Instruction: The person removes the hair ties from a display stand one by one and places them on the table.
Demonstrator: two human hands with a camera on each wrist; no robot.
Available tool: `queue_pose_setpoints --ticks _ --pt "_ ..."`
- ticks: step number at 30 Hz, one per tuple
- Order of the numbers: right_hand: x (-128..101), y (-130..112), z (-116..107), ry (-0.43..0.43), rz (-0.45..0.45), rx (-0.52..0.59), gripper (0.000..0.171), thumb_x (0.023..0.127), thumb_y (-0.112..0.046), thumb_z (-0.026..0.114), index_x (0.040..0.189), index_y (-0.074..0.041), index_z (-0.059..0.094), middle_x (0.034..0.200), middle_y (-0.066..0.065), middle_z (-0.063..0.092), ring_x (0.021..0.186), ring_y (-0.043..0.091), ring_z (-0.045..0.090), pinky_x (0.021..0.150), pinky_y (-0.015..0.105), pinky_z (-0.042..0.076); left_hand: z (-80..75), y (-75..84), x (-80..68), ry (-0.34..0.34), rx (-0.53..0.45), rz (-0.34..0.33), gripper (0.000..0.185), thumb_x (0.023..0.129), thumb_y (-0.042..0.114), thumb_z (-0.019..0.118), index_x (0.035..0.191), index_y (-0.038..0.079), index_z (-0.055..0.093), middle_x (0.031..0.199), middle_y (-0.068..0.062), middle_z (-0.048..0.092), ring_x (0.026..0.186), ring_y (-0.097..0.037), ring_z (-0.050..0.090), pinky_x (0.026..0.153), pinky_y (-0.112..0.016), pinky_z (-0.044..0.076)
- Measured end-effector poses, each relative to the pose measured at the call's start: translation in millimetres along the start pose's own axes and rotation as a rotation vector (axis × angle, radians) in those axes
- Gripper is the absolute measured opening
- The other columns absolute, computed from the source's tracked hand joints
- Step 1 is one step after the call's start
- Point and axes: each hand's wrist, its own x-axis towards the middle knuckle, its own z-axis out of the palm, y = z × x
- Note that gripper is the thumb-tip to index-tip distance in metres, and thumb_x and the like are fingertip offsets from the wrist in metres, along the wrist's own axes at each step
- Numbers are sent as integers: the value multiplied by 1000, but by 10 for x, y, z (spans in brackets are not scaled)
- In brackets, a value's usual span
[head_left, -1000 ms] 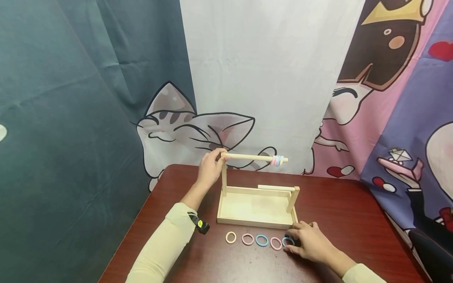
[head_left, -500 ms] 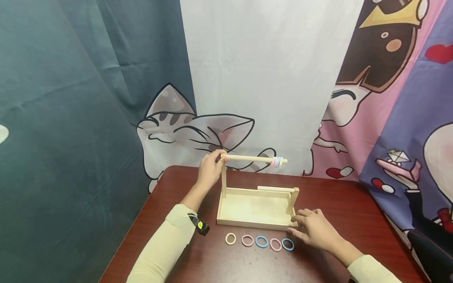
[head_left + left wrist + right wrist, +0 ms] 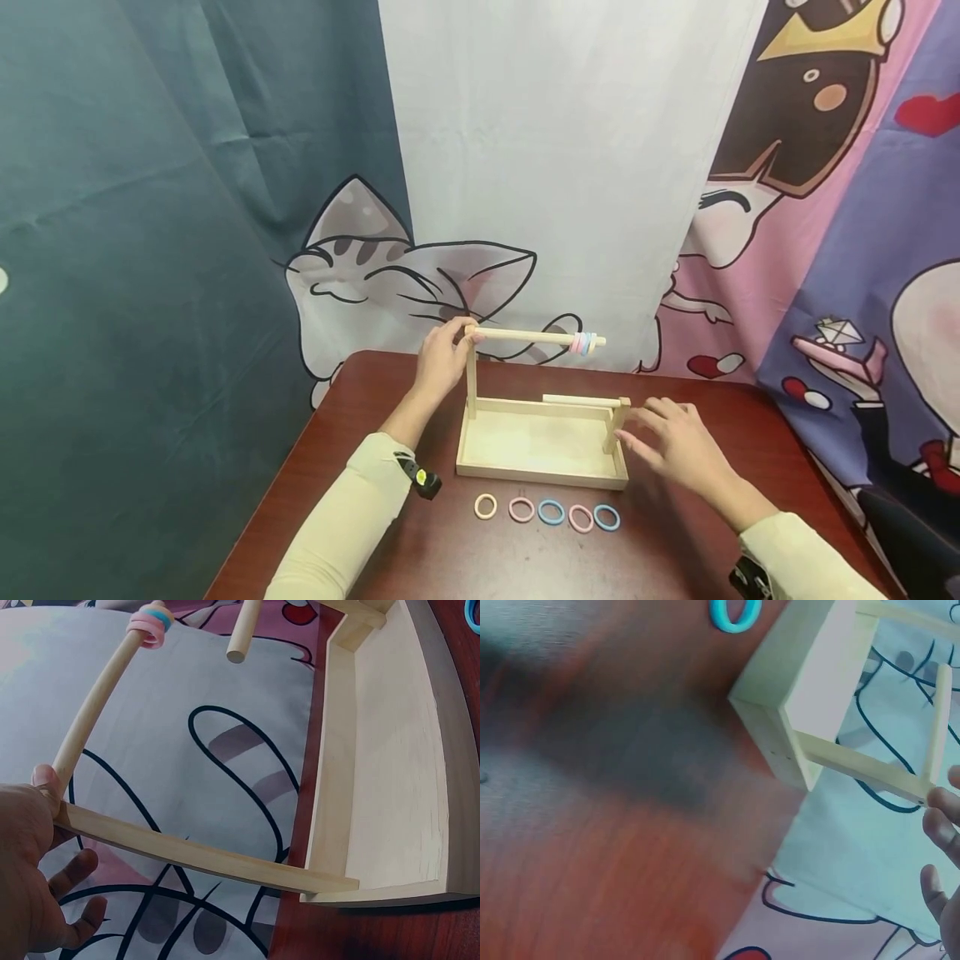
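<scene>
A light wooden rack (image 3: 540, 478) has a tray base, a tall left post and a short right post (image 3: 617, 427), each with a sideways rod. My left hand (image 3: 442, 360) pinches the corner where the tall post meets the upper rod (image 3: 525, 336); the left wrist view shows the thumb at this joint and other fingers loose. Several small pink, blue and yellow rings (image 3: 582, 342) sit near that rod's free end. Beside the short post's top is my right hand (image 3: 681, 440), fingers loosely bent and holding nothing. In the right wrist view its fingertips (image 3: 939, 825) appear at the post's end; contact is unclear.
In front of the tray, a row of loose rings lies on the dark red table (image 3: 420, 542): a yellow ring (image 3: 485, 507), two pink ones and two blue ones, the last blue ring (image 3: 607, 517) at the right. A printed curtain (image 3: 577, 167) hangs behind.
My right hand has moved from the rightmost blue ring up and away to the short post, leaving that ring on the table. The left hand stays at the tall post's top.
</scene>
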Motion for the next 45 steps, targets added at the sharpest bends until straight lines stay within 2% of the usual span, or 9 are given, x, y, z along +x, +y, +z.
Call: queue_pose_setpoints --ticks 7,12,15,20,26,33,39,45 --pt "235 6 -6 36 54 24 33 84 -24 94 108 -10 77 96 4 71 90 26 70 79 50 45 -19 -4 24 -5 0 0 34 99 42 76 124 20 76 112 -4 81 102 -32 69 91 -53 56" --pt "406 5 14 60 85 27 44 85 -23 94 120 -7 74 100 7 72 95 31 69 78 51 45 -18 -10 26 6 -6 19 34 99 40 77 124 18 76 112 -5 82 102 -34 70 90 -54 56" --pt "477 8 24 58 120 36 51 86 -25 94 127 -6 71 102 9 72 95 30 69 78 49 45 3 -26 7 0 -6 7 32 99 37 78 125 19 76 111 -5 82 101 -33 69 89 -54 56" --pt "581 40 40 35 207 71 61 89 -25 93 139 -3 64 117 17 75 93 28 66 81 52 46 30 -31 -5 5 -9 1 30 100 35 79 125 19 76 110 -4 82 99 -33 69 87 -53 55" --pt "689 74 96 31 241 97 67 91 -23 92 145 0 61 127 21 74 91 27 63 79 51 45 31 -24 -9 5 -4 5 31 99 36 78 125 19 76 109 -5 81 98 -33 68 88 -54 56" --pt "809 48 198 12 227 131 69 94 -22 90 151 0 57 132 21 72 96 33 68 81 54 46 3 -22 -39 16 -4 8 33 99 39 76 124 17 76 109 -5 81 99 -32 68 89 -54 55" --pt "877 53 241 45 191 138 67 93 -15 91 149 1 59 127 20 72 92 29 68 77 51 49 3 -15 -37 9 -16 19 34 100 37 76 126 16 76 111 -5 82 101 -34 68 90 -55 55" --pt "951 56 260 45 189 141 64 92 -11 90 147 1 60 125 20 72 92 32 70 74 49 50 20 -14 -13 3 -3 1 32 100 37 77 126 19 76 115 -4 82 102 -33 68 91 -54 56"
